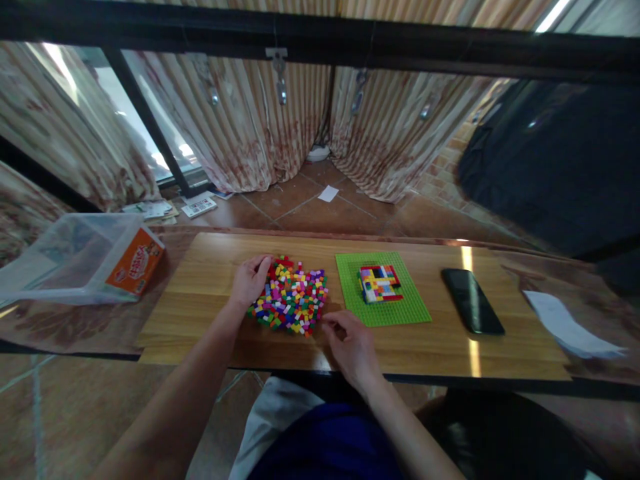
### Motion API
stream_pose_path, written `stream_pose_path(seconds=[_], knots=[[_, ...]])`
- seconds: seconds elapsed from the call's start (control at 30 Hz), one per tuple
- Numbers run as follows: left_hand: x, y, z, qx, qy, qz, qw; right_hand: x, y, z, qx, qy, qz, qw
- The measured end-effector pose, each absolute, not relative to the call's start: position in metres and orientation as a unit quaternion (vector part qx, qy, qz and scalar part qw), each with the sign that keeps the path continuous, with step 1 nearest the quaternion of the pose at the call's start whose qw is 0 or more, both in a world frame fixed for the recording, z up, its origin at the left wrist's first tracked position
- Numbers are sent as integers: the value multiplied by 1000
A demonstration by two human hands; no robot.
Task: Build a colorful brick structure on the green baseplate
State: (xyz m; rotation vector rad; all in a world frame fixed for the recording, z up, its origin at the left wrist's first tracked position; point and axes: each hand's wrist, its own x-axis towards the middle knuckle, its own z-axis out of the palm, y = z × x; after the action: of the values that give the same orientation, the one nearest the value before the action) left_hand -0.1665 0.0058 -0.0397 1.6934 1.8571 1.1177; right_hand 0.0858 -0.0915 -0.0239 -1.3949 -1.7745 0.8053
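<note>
Wood-grain board (185, 300) lies across a desk (70, 327) with a brown patterned top, in a room with beige pleated curtains (240, 127) and a tiled floor (280, 207). Item under inspection: a loose pile of small multicoloured plastic bricks (295, 300), on the board between the two hands. Just right of it, a square green studded baseplate (417, 313) carries a low, blocky multicoloured brick structure (380, 287).

Left hand (250, 280) touches the pile's left edge, fingers bent; whether they grip a brick cannot be told. Right hand (353, 343) is at the near right edge, thumb and forefinger curled close together; a brick between them cannot be confirmed.

Hazards, as judged: a careless sweep of either hand could scatter loose bricks over the near edge. No fastening is visible under the baseplate, so a knock from the right hand might shift it. Uneven pressure could loosen the structure.

Materials: bricks hard and angular, baseplate evenly studded, board smooth with a sheen. Further out: a black glossy smartphone (473, 303), creased white paper (570, 323) and, far left, a translucent plastic bin (75, 253) with an orange printed panel (136, 261).
</note>
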Motion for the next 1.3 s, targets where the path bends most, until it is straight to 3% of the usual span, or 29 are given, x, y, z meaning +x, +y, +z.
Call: stream_pose_path(seconds=[0.6, 1.3], knots=[[-168, 7, -40, 606, 665, 394, 190, 60, -102, -36, -492, -811, 163, 271], [-166, 6, -38, 611, 664, 395, 176, 83, -96, -41, -504, -804, 168, 269]])
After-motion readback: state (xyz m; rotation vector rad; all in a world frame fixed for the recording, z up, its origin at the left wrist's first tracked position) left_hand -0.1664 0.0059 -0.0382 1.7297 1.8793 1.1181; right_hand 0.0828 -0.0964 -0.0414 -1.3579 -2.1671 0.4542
